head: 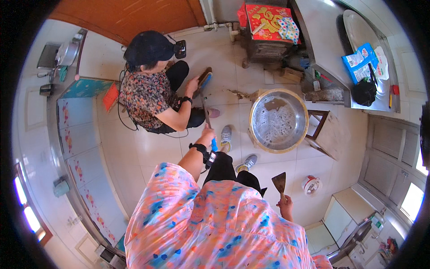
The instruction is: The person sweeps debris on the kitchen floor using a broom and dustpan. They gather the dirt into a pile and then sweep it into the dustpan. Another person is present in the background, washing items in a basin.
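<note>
My left hand (206, 134) grips a long, narrow metal tool (205, 111) with a blue handle (214, 144). Its far end points toward a crouching person's hands; whether it touches their brush is unclear. In my right hand (285, 203), low at my side, is a flat triangular scraper (279, 182) with its blade upward. The other person's hand (192, 85) holds a scrub brush (204, 80) with a blue edge above the tiles. Ahead of me stands a large metal basin (278, 150) of foamy, cloudy water (273, 121).
A wooden stool (327, 132) lies tipped beside the basin. Dark dirt (240, 94) marks the floor tiles. A red and white tub (311, 185) sits to my right. A steel counter (336, 67) carries bags and a tray. The crouching person (147, 90) occupies the floor ahead-left.
</note>
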Tool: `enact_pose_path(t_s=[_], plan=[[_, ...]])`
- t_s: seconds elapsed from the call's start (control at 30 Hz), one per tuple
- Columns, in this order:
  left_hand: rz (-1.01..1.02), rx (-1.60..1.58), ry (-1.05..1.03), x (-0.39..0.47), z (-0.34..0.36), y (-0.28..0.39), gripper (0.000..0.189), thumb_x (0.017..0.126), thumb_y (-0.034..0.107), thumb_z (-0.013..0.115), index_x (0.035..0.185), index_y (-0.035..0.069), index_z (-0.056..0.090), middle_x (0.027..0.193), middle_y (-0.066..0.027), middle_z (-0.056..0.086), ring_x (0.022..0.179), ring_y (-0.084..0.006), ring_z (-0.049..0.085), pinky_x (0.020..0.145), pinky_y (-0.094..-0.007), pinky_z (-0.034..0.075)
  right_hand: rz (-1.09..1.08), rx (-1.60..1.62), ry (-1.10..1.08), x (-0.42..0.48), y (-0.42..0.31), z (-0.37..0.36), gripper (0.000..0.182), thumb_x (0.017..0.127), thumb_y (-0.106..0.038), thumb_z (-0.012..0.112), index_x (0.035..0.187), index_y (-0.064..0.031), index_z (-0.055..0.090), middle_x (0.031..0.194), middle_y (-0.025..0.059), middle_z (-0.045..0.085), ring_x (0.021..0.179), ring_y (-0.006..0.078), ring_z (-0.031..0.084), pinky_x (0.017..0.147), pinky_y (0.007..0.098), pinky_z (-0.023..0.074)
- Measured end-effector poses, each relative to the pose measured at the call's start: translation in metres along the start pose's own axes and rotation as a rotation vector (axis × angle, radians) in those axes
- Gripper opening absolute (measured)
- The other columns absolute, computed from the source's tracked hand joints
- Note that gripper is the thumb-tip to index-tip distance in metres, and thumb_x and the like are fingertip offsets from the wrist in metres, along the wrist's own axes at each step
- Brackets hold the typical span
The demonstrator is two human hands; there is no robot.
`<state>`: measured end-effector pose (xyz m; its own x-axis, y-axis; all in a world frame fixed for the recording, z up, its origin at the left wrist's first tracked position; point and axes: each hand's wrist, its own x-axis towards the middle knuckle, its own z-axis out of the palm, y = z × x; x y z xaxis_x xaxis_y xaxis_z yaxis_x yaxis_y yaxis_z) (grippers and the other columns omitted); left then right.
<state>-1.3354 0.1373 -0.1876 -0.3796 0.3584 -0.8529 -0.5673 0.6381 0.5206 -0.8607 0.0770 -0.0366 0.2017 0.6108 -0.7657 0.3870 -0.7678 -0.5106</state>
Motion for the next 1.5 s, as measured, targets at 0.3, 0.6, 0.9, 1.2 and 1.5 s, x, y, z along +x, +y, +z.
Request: enact_pose_path(t_s=[0.3,0.6,0.9,1.2,1.5], plan=[[-0.097,-0.139,-0.096,-0.067,0.087,-0.050,0.049,0.075,0.004,0.042,0.119,0.017,0.025,0.051,-0.0055,0.038,0.036,-0.0175,0.041,0.032,-0.0314,0.034,-0.030,-0.085,-0.020,0.018,0.022,-0.038,0.031,0.078,-0.022,0.056,0.091,0.0044,0.047,0.058,0.0030,0.047,0.048,0.0100,0.049,0.043,0.0246,0.0450],[0.089,0.721,-0.076,-0.068,0.096,-0.002,0.061,0.071,0.003,0.044,0.128,0.011,0.022,0.108,-0.0204,0.049,0.089,-0.0341,0.053,0.070,-0.0401,0.046,-0.011,-0.092,0.058,0.001,0.031,-0.074,0.027,0.078,-0.017,0.055,0.093,0.0028,0.045,0.059,0.0034,0.047,0.047,0.0107,0.048,0.043,0.0250,0.0446],[0.168,1.093,-0.097,-0.075,0.034,-0.039,0.065,0.070,0.004,0.043,0.129,0.010,0.017,0.098,-0.0240,0.052,0.084,-0.0360,0.054,0.070,-0.0388,0.044,0.032,-0.052,0.044,0.007,0.078,-0.110,0.023,0.078,-0.012,0.054,0.092,0.0047,0.047,0.059,0.0039,0.048,0.048,0.0099,0.047,0.043,0.0253,0.0463],[-0.009,0.780,-0.143,-0.138,0.010,-0.070,0.060,0.070,0.004,0.045,0.127,0.011,0.025,0.068,-0.0156,0.057,0.052,-0.0252,0.057,0.043,-0.0365,0.045,-0.077,-0.244,-0.029,0.014,0.036,-0.087,0.041,0.076,-0.033,0.056,0.089,0.0048,0.049,0.054,0.0056,0.049,0.045,0.0114,0.052,0.040,0.0239,0.0419],[0.281,0.826,-0.028,-0.110,0.027,-0.028,0.064,0.062,0.005,0.050,0.122,0.003,0.029,0.082,-0.0215,0.057,0.072,-0.0293,0.058,0.062,-0.0382,0.045,0.039,-0.228,-0.033,-0.003,0.018,-0.052,0.037,0.076,-0.030,0.057,0.089,0.0043,0.049,0.057,0.0036,0.048,0.046,0.0104,0.048,0.043,0.0248,0.0446]])
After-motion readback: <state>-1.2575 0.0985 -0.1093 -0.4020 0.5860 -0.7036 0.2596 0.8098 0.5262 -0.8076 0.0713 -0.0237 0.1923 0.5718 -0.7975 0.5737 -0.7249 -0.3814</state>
